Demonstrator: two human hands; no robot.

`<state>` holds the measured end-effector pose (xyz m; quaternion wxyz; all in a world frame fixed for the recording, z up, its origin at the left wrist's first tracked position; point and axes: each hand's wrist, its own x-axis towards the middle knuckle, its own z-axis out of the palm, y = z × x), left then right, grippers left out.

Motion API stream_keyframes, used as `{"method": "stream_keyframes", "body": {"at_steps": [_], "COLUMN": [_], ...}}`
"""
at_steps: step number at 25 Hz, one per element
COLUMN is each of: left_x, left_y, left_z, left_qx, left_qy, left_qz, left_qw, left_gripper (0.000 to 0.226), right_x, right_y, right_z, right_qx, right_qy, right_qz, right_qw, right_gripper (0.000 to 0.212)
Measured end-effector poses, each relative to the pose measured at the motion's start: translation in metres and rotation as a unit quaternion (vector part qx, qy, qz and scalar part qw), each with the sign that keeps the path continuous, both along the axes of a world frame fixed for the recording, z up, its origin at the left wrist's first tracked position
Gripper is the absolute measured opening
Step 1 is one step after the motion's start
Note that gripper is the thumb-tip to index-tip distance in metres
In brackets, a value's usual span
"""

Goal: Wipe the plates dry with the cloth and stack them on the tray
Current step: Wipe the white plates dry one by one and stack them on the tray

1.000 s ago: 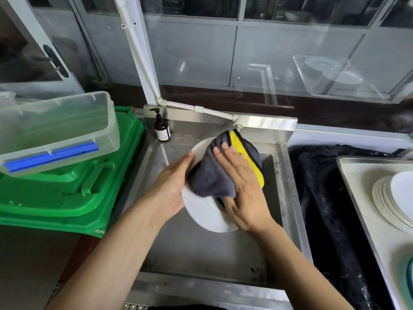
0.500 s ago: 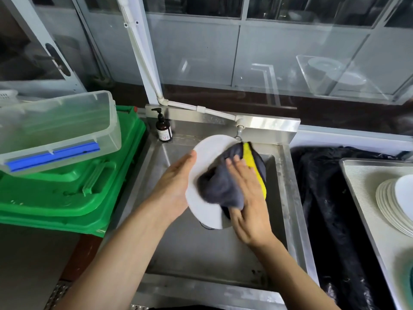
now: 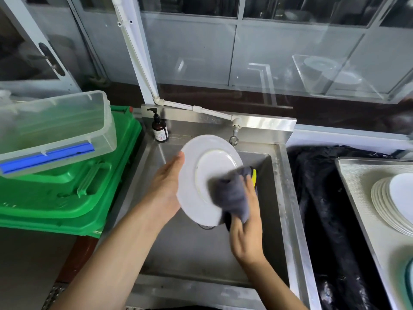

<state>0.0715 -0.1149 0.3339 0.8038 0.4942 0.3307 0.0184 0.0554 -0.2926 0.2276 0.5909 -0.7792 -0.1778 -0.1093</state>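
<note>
Moved: since a second ago the cloth [image 3: 233, 195] has slid from the plate's upper middle down to its lower right edge, baring most of the white face.
Right hand: right hand [image 3: 247, 224] closed around the grey-and-yellow cloth, fingers [image 3: 248, 186] curled over it and pressing it to the plate's rim.
Left hand: left hand [image 3: 166, 186] spread flat behind the plate [image 3: 201, 175], thumb hooked over the near rim, holding it tilted on edge.
Changed: plate now turned more toward the onlooker, its inner well plainly visible above the wiping fingers.
Surface: steel sink [image 3: 201, 247] lies below both hands; tap [image 3: 233, 136] just beyond the fingertips, a brown pump bottle [image 3: 159, 129] at the back corner.
Finished stack: white plates [image 3: 388, 204] on the tray [image 3: 357, 198], well to the right of the wiping hand.
Room: green crates [image 3: 67, 193] and a clear tub [image 3: 55, 128] left of the holding hand; glass panels behind.
</note>
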Motion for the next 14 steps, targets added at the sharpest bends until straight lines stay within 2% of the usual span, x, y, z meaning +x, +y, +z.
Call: {"method": "stream_keyframes", "body": {"at_steps": [2,3,5,7,9,12,14], "left_x": [-0.002,-0.004,-0.007,-0.008,-0.008,-0.002,-0.001], "left_y": [0.001,0.000,-0.004,-0.012,-0.017,-0.018,-0.016], "left_z": [0.003,0.005,0.007,0.008,0.007,0.006,0.005], "left_qx": [-0.008,-0.010,-0.012,-0.006,0.002,0.005,-0.001], "left_qy": [-0.007,-0.011,-0.018,-0.030,-0.044,-0.040,-0.034], "left_qz": [-0.025,-0.041,-0.066,-0.070,-0.058,-0.030,-0.019], "left_qw": [1.000,0.999,0.998,0.997,0.997,0.999,0.999], "left_gripper": [0.037,0.035,0.029,0.024,0.025,0.024,0.026], "right_x": [0.019,0.032,0.058,0.073,0.075,0.066,0.071], "right_y": [0.004,0.005,0.004,0.005,0.014,0.034,0.035], "right_z": [0.010,0.018,0.034,0.054,0.063,0.068,0.071], "right_qx": [0.098,0.102,0.067,0.029,-0.037,-0.101,-0.114], "right_qy": [0.143,0.172,0.172,0.104,-0.012,-0.161,-0.185], "right_qz": [-0.073,-0.100,-0.124,-0.091,-0.017,0.093,0.106], "right_qw": [0.982,0.975,0.975,0.990,0.999,0.977,0.970], "right_gripper": [0.063,0.060,0.056,0.054,0.054,0.057,0.057]}}
